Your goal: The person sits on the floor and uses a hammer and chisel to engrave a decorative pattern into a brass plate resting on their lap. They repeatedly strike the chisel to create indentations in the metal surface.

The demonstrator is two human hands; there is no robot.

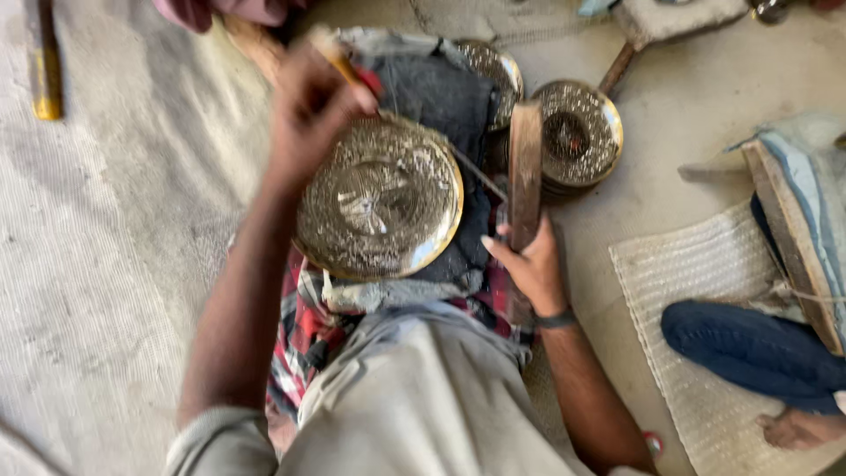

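Your left hand [308,110] grips a thin punch [339,60] at the brass plate's [379,198] eleven o'clock rim, while your right hand [529,264], at three o'clock, is closed around a wooden mallet [525,172]. The plate rests on padded cloth [436,88] in your lap, likely to cushion blows.

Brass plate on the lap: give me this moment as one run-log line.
left hand: holds punch tool at brass plate rim | right hand: grips wooden mallet | plate: on dark cloth
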